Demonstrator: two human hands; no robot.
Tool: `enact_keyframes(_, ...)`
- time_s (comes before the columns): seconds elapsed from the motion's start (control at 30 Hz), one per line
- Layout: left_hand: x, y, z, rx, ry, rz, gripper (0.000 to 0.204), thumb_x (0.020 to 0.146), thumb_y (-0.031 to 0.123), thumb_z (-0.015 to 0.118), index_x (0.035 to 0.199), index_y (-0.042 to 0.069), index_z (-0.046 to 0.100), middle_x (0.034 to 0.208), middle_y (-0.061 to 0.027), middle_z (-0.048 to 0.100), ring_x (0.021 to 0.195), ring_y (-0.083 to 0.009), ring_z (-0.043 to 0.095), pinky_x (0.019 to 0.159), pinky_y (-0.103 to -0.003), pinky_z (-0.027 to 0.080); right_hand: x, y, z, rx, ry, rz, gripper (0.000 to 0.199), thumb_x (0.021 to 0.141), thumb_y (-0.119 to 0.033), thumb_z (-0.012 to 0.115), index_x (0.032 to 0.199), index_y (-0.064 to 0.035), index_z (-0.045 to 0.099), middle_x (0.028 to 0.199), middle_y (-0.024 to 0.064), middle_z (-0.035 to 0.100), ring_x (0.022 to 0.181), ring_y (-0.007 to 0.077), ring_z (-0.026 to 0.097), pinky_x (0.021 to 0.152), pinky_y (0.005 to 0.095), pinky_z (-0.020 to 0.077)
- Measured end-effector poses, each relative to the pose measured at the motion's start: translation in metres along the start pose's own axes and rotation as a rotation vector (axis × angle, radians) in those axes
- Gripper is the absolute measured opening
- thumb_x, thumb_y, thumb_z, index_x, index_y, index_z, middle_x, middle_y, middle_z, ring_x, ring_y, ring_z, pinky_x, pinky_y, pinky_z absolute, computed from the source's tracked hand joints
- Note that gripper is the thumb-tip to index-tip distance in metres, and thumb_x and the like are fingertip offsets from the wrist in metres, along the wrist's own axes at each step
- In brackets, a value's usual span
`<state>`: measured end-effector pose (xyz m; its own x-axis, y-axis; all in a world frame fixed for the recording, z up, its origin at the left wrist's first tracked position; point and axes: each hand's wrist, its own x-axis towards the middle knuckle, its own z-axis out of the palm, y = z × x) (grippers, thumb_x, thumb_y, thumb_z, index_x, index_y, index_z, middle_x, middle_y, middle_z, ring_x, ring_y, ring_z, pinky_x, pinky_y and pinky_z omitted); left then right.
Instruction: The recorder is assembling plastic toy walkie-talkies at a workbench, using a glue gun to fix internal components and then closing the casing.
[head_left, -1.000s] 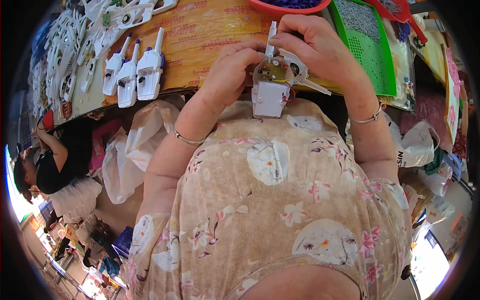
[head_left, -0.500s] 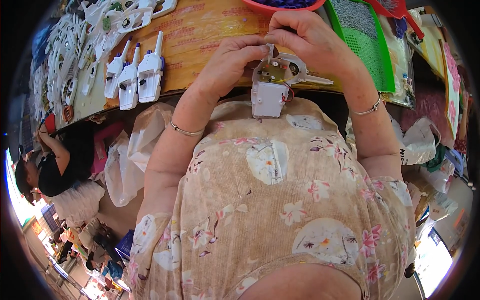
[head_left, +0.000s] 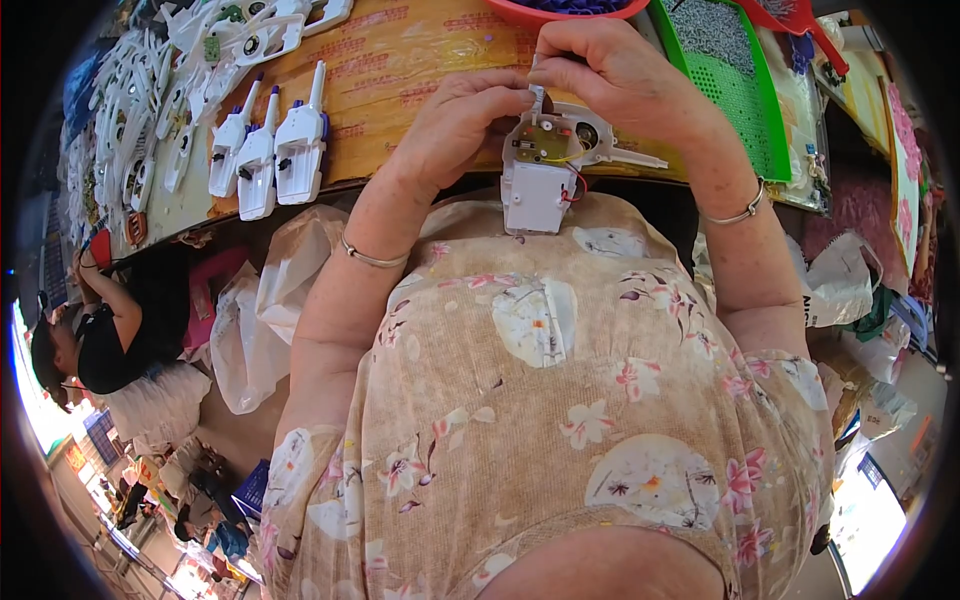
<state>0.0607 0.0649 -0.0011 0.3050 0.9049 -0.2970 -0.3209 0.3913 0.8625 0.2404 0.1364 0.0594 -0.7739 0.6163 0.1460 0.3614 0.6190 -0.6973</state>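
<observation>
An opened white toy walkie-talkie casing (head_left: 537,200) rests at the table's near edge, against my clothing. Its green circuit board (head_left: 543,142) lies exposed, with a dark round speaker, thin red and yellow wires, and a pointed white antenna (head_left: 637,159) to the right. At the casing's far end my left hand (head_left: 455,125) is closed, thumb and fingers pinching a small pale upright piece (head_left: 537,100). My right hand (head_left: 625,85) is also closed, its fingertips bent together just above that piece. Whatever they pinch is hidden. Three assembled white walkie-talkies (head_left: 300,150) stand to the left.
White plastic parts (head_left: 125,110) lie heaped at the far left. A green tray (head_left: 740,110) of small grey pieces sits right of my hands, beside a red scoop-like container (head_left: 790,20). A red bowl (head_left: 570,12) of purple parts stands at the back. A person (head_left: 110,330) sits at left.
My right hand has shifted slightly left, and the casing and the small pale piece have moved a little with the hands. Both hands keep their closed pinch.
</observation>
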Motion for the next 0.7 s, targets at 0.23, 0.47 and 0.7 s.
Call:
enact_keyframes(0.23,0.003,0.000,-0.003,0.071,-0.042,-0.008,0.029,0.088,0.014,0.057,0.112,-0.001,0.059,0.092,-0.0033,0.064,0.077,-0.0087,0.061,0.069,-0.022,0.051,0.005,0.002,-0.004,-0.032,-0.082,-0.029,0.019,0.083,-0.013,0.058,0.074,0.0033,0.055,0.072,0.0195,0.057,0.072,0.0324,0.058,0.065,0.0382,0.0439)
enact_keyframes(0.47,0.005,-0.004,-0.010,0.025,-0.136,0.002,0.028,0.091,0.016,0.056,0.113,-0.001,0.059,0.094,-0.0043,0.064,0.078,-0.0087,0.062,0.069,-0.023,0.052,0.006,0.007,-0.003,-0.091,0.110,-0.546,0.019,0.083,-0.013,0.057,0.074,0.0032,0.055,0.072,0.0201,0.057,0.074,0.0328,0.058,0.066,0.0387,0.0436)
enact_keyframes(0.7,0.008,-0.006,-0.012,-0.032,-0.167,0.035,0.028,0.094,0.017,0.053,0.112,-0.003,0.058,0.097,-0.0083,0.065,0.083,-0.0129,0.064,0.073,-0.027,0.055,0.007,0.003,-0.003,0.080,-0.103,0.022,0.017,0.083,-0.012,0.058,0.075,0.0029,0.055,0.069,0.0171,0.057,0.068,0.0258,0.056,0.063,0.0351,0.0429)
